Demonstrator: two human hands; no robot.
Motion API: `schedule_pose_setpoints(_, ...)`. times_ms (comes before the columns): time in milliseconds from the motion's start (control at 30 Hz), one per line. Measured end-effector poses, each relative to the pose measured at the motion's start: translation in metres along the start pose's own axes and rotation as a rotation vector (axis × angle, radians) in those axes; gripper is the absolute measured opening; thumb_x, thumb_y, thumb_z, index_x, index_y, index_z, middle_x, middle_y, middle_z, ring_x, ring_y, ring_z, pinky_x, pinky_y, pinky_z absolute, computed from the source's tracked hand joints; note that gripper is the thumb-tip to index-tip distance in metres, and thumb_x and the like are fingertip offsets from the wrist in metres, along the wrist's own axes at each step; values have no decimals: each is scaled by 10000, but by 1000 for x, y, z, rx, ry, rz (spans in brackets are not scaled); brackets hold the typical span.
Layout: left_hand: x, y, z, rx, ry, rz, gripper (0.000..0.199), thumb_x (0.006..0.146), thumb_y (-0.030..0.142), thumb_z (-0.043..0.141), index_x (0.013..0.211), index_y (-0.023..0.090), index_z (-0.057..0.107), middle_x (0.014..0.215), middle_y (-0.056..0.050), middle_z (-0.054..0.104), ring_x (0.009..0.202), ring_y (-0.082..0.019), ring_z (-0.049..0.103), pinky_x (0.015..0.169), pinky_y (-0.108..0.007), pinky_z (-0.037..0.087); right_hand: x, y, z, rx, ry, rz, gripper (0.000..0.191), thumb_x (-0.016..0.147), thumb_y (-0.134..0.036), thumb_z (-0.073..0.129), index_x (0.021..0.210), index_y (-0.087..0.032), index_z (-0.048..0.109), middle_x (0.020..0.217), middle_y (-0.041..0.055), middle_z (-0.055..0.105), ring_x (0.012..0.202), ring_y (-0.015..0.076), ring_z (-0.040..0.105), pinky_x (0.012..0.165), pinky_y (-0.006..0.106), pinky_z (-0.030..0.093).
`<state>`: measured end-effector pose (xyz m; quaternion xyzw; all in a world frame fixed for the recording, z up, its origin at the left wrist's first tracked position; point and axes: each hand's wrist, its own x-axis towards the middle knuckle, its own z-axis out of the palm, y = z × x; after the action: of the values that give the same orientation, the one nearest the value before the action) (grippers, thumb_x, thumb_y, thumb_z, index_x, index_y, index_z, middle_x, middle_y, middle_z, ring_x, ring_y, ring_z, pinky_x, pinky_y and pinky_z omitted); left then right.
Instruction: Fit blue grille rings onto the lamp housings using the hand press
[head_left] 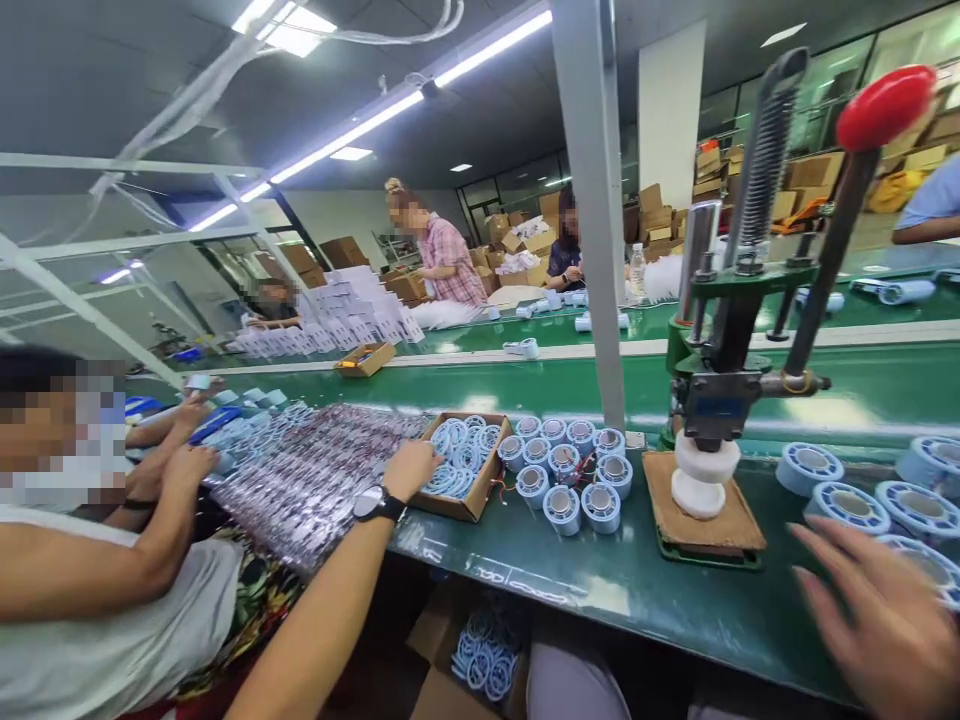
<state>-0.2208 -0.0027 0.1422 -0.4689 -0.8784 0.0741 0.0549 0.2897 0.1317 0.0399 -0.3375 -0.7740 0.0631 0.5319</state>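
My left hand [412, 468], with a watch at the wrist, reaches over the near left side of a cardboard box [474, 508] full of light-blue plastic rings [457, 480]. Its fingers are curled down at the rings, and their tips are hidden, so anything pinched there does not show. My right hand [881, 610] is slightly blurred at the lower right, fingers spread. It is beside several blue cylindrical housings with round metallic centres [847, 505], and I see nothing held in it. Between my hands stands a green hand press [716, 400] with white pressing blocks [699, 490] above a brown pad.
More blue housings with red wires [562, 508] stand between ring box and press. The press lever has a red knob [885, 108]. A grey post [592, 200] rises behind. Left, a co-worker [90, 560] handles blue parts beside wrapped metallic pieces [315, 480]. Another box of rings [484, 655] sits below.
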Motion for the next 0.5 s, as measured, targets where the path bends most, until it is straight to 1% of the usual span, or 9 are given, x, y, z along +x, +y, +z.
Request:
schedule_pose_setpoints(67, 2, -1, 6, -1, -48, -22, 334, 974, 346, 659, 1256, 170, 624, 1256, -95, 660, 1058, -245, 682, 893, -453, 593, 3, -21, 34, -31, -133, -179, 321, 1015, -343, 490, 1262, -263, 677, 1218, 152, 672, 1115, 319, 652, 950, 518, 537)
schedule_pose_setpoints(100, 2, 1, 7, -2, -60, -26, 332, 974, 346, 660, 1254, 171, 625, 1253, -94, 661, 1056, -244, 683, 891, -451, 593, 4, -36, 55, -38, -180, -213, 355, 1001, -257, 466, 1301, -246, 655, 1234, 154, 667, 1124, 320, 648, 943, 518, 545)
schedule_pose_setpoints(133, 3, 3, 8, -4, -62, -26, 330, 974, 345, 660, 1252, 170, 626, 1248, -93, 663, 1052, -243, 684, 888, -449, 594, 3, -52, 76, -56, -222, -212, 399, 972, -191, 482, 1339, -237, 631, 1273, 160, 656, 1145, 325, 636, 938, 514, 550)
schedule_pose_setpoints(200, 4, 6, 6, -12, -40, -15, 325, 972, 346, 664, 1241, 167, 631, 1231, -91, 669, 1033, -236, 688, 879, -443, 596, 1, -81, 112, -84, -250, -196, 445, 910, -138, 571, 1338, -240, 631, 1345, 168, 634, 1153, 346, 619, 888, 501, 566)
schedule_pose_setpoints(267, 3, 5, 0, -30, 20, 7, 288, 970, 332, 667, 1200, 160, 644, 1190, -80, 683, 1011, -227, 692, 880, -443, 593, -5, -100, 129, -106, -253, -181, 462, 856, -106, 631, 1299, -239, 650, 1364, 173, 634, 1117, 365, 619, 826, 495, 574)
schedule_pose_setpoints(333, -4, 3, -6, -62, 115, 40, 179, 989, 258, 616, 1107, 128, 651, 1163, -104, 687, 1060, -247, 683, 939, -461, 571, -14, -103, 126, -111, -249, -186, 459, 835, -77, 620, 1266, -232, 658, 1359, 170, 644, 1088, 368, 620, 807, 502, 574)
schedule_pose_setpoints(400, -21, 6, -9, -108, 227, 81, 140, 1009, 184, 495, 1039, 120, 616, 1242, -173, 650, 1222, -300, 619, 1040, -503, 515, -24, -96, 108, -87, -252, -204, 424, 846, -75, 584, 1235, -228, 655, 1375, 155, 639, 1102, 359, 613, 831, 508, 574)
schedule_pose_setpoints(467, -50, 22, -3, -165, 309, 151, 172, 1013, 171, 393, 1041, 155, 563, 1396, -219, 559, 1375, -320, 506, 1115, -523, 458, -31, -85, 85, -26, -255, -213, 295, 888, -115, 564, 1146, -223, 655, 1380, 140, 639, 1145, 341, 601, 853, 488, 579)
schedule_pose_setpoints(500, -67, 38, 4, -205, 329, 214, 168, 1017, 188, 377, 1051, 181, 541, 1462, -208, 515, 1410, -306, 475, 1127, -514, 454, -34, -79, 73, 11, -250, -202, 200, 910, -145, 561, 1073, -222, 649, 1366, 135, 649, 1166, 330, 597, 858, 472, 582)
